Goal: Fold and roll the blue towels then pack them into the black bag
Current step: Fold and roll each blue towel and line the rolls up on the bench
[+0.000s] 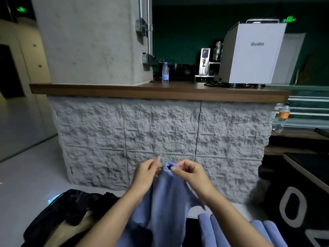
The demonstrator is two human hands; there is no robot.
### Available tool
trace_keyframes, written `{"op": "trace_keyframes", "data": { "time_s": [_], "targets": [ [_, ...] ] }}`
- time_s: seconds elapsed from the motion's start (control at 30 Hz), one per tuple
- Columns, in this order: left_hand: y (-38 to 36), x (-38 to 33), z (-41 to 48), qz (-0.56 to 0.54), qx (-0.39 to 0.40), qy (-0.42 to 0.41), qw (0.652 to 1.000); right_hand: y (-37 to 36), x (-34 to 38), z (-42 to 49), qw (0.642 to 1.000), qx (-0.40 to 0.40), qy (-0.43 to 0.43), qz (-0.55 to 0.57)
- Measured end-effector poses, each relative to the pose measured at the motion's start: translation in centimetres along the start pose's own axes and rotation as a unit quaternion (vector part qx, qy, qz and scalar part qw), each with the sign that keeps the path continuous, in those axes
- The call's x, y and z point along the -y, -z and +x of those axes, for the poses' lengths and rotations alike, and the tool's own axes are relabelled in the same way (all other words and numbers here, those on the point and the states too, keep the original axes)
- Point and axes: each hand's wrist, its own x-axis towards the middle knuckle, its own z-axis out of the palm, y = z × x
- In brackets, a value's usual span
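Note:
A blue towel (165, 198) hangs lifted in front of me, bunched at its top edge. My right hand (190, 172) pinches that top edge between thumb and fingers. My left hand (146, 172) grips the towel's left side just below the top. The black bag (65, 209) lies open and slumped at the lower left, beside my left forearm. More blue towels (256, 230) lie in folds at the lower right, under my right forearm.
A grey stone-faced counter (160, 132) with a wooden top stands straight ahead. On it are a water bottle (165, 73) and a white machine (252, 54). A black surface with white lettering (293, 205) is at the right. Pale floor stretches to the left.

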Motion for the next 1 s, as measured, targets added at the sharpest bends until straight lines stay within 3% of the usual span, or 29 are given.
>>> {"op": "trace_keyframes", "data": {
  "time_s": [0.1, 0.2, 0.3, 0.37, 0.47, 0.57, 0.7, 0.8, 0.9, 1.0],
  "targets": [
    [-0.6, -1.5, -2.3, -0.061, 0.095, 0.041, 0.993, -0.7, 1.5, -0.2, 1.000, 0.021, 0.019, -0.005],
    [0.3, -2.2, -3.2, -0.089, 0.033, 0.018, 0.995, -1.1, 2.9, -0.3, 0.999, 0.032, 0.012, -0.014],
    [1.7, -2.7, -3.0, -0.008, -0.052, -0.024, 0.998, -1.3, 3.9, -0.4, 0.997, 0.064, -0.035, -0.020],
    [2.3, -3.1, -2.8, 0.045, -0.063, -0.032, 0.996, -1.4, 4.2, -0.5, 0.994, 0.081, -0.067, -0.028],
    [2.6, -4.0, -2.9, 0.028, 0.054, 0.032, 0.998, -1.4, 4.7, -0.8, 0.993, 0.083, -0.082, -0.013],
    [2.7, -5.0, -3.4, -0.015, 0.204, 0.113, 0.972, -0.8, 5.3, -1.1, 0.992, 0.102, -0.059, -0.041],
    [3.1, -5.5, -3.2, -0.096, 0.277, 0.136, 0.946, -0.1, 5.9, -1.3, 0.991, 0.126, -0.049, -0.010],
    [3.4, -5.8, -2.9, -0.121, 0.249, 0.131, 0.952, 0.4, 6.0, -1.8, 0.991, 0.121, -0.053, 0.008],
    [4.2, -6.6, -2.1, -0.184, 0.163, 0.098, 0.964, 1.1, 5.8, -2.8, 0.984, 0.153, -0.078, 0.048],
    [5.9, -6.8, -0.8, -0.166, 0.067, 0.061, 0.982, 2.5, 5.5, -3.7, 0.984, 0.140, -0.078, 0.079]
  ]
}}
